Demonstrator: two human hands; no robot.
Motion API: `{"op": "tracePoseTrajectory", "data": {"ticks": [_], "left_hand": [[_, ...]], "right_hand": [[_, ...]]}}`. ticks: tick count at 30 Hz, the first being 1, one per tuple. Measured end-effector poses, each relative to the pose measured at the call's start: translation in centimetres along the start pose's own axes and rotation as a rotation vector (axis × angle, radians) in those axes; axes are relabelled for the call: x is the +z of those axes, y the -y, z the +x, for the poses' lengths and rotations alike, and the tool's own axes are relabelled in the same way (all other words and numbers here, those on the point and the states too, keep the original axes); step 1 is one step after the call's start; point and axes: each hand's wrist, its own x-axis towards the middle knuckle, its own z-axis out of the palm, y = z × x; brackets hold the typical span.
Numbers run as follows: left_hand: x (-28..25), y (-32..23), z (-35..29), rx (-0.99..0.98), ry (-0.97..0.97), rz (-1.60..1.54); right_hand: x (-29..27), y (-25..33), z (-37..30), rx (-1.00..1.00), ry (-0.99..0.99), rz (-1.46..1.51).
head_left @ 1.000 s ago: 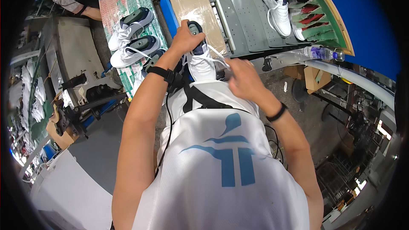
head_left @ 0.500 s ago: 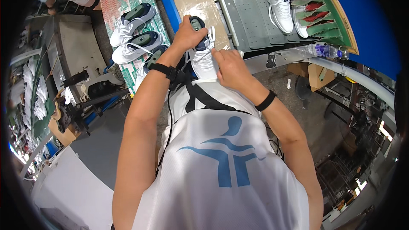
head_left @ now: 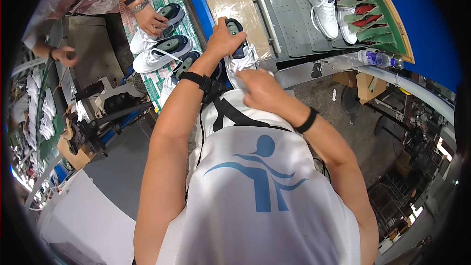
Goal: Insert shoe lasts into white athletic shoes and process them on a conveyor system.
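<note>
A white sneaker with a dark navy collar stands in front of me at the end of a tape-covered board, toe toward my body. A green shoe last fills its opening. My left hand is closed around the collar and heel, thumb on the right side. Over the laces, my right hand has its fingers curled, the index fingertip at the lacing. Slight blur hides whether a lace is pinched there. The sneaker's toe is partly covered by my right hand.
Several white sneakers with lasts stand on a patterned board to the left, where a co-worker's hand touches one. On the right, a grey slatted conveyor carries two sneakers toward a fringed opening. A plastic bottle lies on its near rail.
My right hand has shifted from the raised lace at the collar down over the lacing. My left hand keeps its hold. A co-worker's arms have come in at upper left, one hand reaching a sneaker.
</note>
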Motion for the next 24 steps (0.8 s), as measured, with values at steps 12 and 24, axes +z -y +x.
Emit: {"op": "tracePoseTrajectory", "data": {"ticks": [12,24], "left_hand": [[2.3,0.4,-6.0,0.223,-0.253,-0.194],[-9.9,10.3,2.4,0.037,-0.195,-1.062]], "right_hand": [[0.7,-3.5,-2.9,0.490,-0.567,0.767],[-0.3,-7.2,-9.7,0.738,-0.489,0.533]]}}
